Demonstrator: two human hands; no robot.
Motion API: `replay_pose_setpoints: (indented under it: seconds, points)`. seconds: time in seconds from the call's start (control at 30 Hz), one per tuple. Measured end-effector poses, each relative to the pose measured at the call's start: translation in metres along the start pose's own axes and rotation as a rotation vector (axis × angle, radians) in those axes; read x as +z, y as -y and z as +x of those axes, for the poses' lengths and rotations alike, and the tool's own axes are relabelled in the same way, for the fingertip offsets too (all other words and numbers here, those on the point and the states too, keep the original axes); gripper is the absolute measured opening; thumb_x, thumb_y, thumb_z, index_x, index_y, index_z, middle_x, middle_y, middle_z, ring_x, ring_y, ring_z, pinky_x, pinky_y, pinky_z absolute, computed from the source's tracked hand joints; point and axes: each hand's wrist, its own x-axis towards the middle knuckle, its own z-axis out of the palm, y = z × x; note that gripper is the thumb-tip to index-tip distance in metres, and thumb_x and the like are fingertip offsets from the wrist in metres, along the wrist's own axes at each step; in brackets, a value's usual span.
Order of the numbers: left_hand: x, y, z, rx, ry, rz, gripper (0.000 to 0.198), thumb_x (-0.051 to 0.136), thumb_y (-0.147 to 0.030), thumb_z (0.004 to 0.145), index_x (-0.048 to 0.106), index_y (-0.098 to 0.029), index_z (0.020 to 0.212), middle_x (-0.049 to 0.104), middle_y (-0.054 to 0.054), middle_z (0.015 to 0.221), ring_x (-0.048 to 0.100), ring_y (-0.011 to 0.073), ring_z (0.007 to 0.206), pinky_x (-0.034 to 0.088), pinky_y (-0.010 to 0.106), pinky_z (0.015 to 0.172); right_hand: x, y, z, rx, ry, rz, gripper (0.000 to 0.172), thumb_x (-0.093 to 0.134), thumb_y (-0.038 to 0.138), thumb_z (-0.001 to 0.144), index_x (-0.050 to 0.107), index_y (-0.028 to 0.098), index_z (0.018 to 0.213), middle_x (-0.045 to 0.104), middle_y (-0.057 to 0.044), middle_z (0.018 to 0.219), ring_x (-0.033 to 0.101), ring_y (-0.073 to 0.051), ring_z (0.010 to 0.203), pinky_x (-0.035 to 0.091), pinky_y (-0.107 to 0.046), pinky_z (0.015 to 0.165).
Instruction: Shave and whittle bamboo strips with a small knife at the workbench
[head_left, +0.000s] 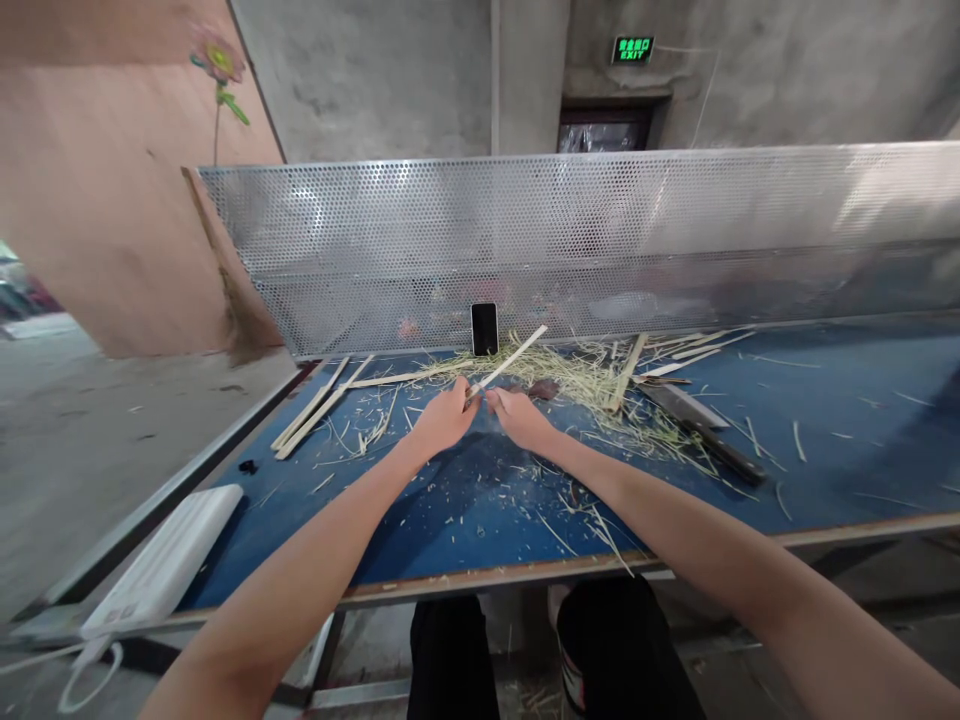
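Note:
A pale, flat bamboo strip (516,358) slants up and to the right from my left hand (448,415), whose fingers are closed around its lower end. Close beside it, my right hand (521,418) is pinched shut near the same end. Whatever sits between the right fingertips is too small to make out. Both hands are held over the middle of the blue tabletop (480,520). Behind them lies a heap of thin yellow-green shavings (577,370), with a small dark brown piece (544,389) at its near edge.
Several pale strips (315,405) lie at the left, more (697,350) at the right. A cleaver (705,430) rests right of the shavings. A phone (484,330) leans against the perforated metal screen (420,230). A white power strip (169,555) occupies the near left corner.

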Motion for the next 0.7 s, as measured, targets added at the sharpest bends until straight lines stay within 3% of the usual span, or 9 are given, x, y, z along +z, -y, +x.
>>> replay_pose_setpoints:
  seconds: [0.33, 0.43, 0.53, 0.7]
  points:
    - [0.004, -0.007, -0.001, -0.053, 0.079, 0.255, 0.032, 0.026, -0.033, 0.113, 0.044, -0.012, 0.128, 0.075, 0.021, 0.105, 0.075, 0.0336, 0.097, 0.054, 0.041, 0.083, 0.003, 0.004, -0.001, 0.025, 0.024, -0.170, 0.043, 0.023, 0.036, 0.117, 0.058, 0.019, 0.101, 0.067, -0.004, 0.079, 0.063, -0.020, 0.073, 0.037, -0.027, 0.069]
    - [0.003, -0.010, -0.003, -0.009, 0.154, 0.343, 0.029, 0.034, -0.021, 0.108, 0.045, -0.009, 0.133, 0.074, 0.022, 0.110, 0.074, 0.0357, 0.104, 0.055, 0.043, 0.087, 0.007, 0.000, -0.001, -0.008, 0.019, -0.181, 0.045, 0.020, 0.033, 0.117, 0.060, 0.019, 0.102, 0.071, -0.005, 0.084, 0.067, -0.020, 0.080, 0.039, -0.027, 0.074]
    - [0.003, -0.012, -0.005, -0.009, 0.187, 0.394, 0.039, 0.040, -0.008, 0.101, 0.044, -0.008, 0.140, 0.074, 0.023, 0.114, 0.073, 0.0372, 0.110, 0.055, 0.044, 0.090, 0.011, -0.003, 0.000, 0.015, 0.042, -0.258, 0.045, 0.022, 0.032, 0.117, 0.062, 0.017, 0.105, 0.075, -0.008, 0.089, 0.070, -0.021, 0.086, 0.039, -0.027, 0.075]
    - [0.007, -0.013, -0.003, -0.024, 0.185, 0.405, 0.048, 0.041, -0.006, 0.099, 0.042, -0.007, 0.146, 0.073, 0.024, 0.119, 0.071, 0.0373, 0.116, 0.055, 0.044, 0.095, 0.015, -0.003, 0.001, 0.052, 0.068, -0.374, 0.045, 0.022, 0.036, 0.117, 0.062, 0.016, 0.113, 0.077, -0.012, 0.095, 0.073, -0.024, 0.089, 0.039, -0.029, 0.074]
